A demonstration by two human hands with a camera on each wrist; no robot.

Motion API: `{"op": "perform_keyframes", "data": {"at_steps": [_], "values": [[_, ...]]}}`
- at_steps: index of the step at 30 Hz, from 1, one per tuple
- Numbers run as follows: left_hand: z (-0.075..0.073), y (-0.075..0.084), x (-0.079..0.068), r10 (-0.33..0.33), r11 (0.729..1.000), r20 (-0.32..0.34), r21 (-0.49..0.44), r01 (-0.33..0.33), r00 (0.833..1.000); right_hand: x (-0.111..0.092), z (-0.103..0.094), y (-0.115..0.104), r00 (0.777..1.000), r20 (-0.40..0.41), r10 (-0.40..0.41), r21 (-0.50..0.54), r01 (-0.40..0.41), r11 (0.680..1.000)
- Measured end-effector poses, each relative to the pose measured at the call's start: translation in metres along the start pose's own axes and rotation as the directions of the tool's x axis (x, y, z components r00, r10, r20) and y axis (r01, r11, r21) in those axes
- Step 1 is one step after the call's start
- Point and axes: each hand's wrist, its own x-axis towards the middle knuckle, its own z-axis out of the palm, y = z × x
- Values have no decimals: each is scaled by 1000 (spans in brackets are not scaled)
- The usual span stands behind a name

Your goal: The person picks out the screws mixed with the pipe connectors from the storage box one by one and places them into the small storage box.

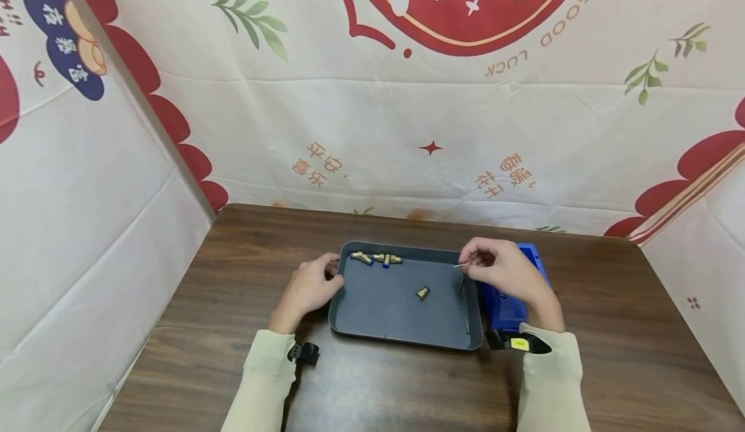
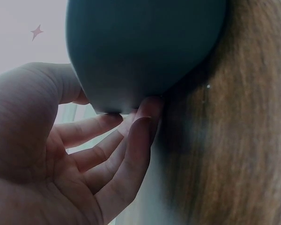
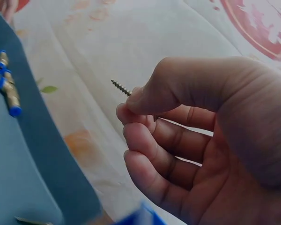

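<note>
My right hand (image 1: pixel 506 270) pinches a screw (image 3: pixel 120 87) between thumb and forefinger, above the right side of a dark grey tray (image 1: pixel 384 302). The threaded tip sticks out past the fingertips in the right wrist view. My left hand (image 1: pixel 311 283) grips the tray's left edge, thumb at the rim and fingers against the outer side. Two thin screws lie at the tray's right side, an upper screw (image 1: pixel 460 284) and a lower screw (image 1: pixel 467 325). Brass fittings with blue ends (image 1: pixel 387 259) lie along its back left, and a single brass fitting (image 1: pixel 422 293) lies right of the middle.
A blue plastic bin (image 1: pixel 509 314) stands against the tray's right side, partly hidden under my right hand and wrist. The brown wooden table (image 1: pixel 233 328) carries everything. A printed white cloth (image 1: pixel 372 121) hangs behind the table's back edge.
</note>
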Motion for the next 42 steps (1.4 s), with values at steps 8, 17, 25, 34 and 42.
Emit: {"op": "perform_keyframes", "data": {"at_steps": [8,17,25,34,42], "values": [[-1,1,0,-2,1000,-3,1,2,1000,-24,-30,16,991,-132,28,-61,-36,997],[0,1,0,-11,1000,0,3,11,1000,-46,-49,35,962,-228,148,-116,-177,977],[0,0,1,-11,1000,0,4,11,1000,-48,-51,45,944,-266,196,-153,-242,958],[0,0,2,-10,1000,-1,7,10,1000,-50,-52,45,939,-282,199,-156,-249,956],[1,-3,2,8,1000,-4,2,-8,1000,-51,-52,46,938,-288,194,-155,-246,957]]}}
